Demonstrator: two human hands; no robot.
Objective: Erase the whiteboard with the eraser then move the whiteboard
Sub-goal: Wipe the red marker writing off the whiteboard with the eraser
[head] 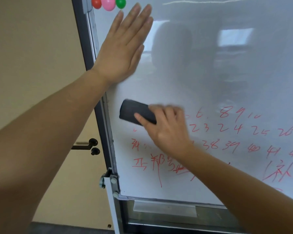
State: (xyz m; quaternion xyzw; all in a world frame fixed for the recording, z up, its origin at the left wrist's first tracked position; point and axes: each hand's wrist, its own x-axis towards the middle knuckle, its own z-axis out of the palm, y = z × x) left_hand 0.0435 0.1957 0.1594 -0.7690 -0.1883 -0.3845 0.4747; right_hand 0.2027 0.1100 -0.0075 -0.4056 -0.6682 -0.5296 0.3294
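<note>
Here the right hand (pixel 167 130) fingers clamp the eraser (pixel 136 114) against the whiteboard (pixel 210 73); left hand (pixel 123 48) fingers lie flat, together.

Both forearms and hands (pixel 123 48) are bare, sleeveless, ringless.

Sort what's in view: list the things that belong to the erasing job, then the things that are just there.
Part of the job: whiteboard, black eraser, red writing, right hand holding the eraser, left hand flat on the board.

Just there: three magnets, door handle, tray.
</note>
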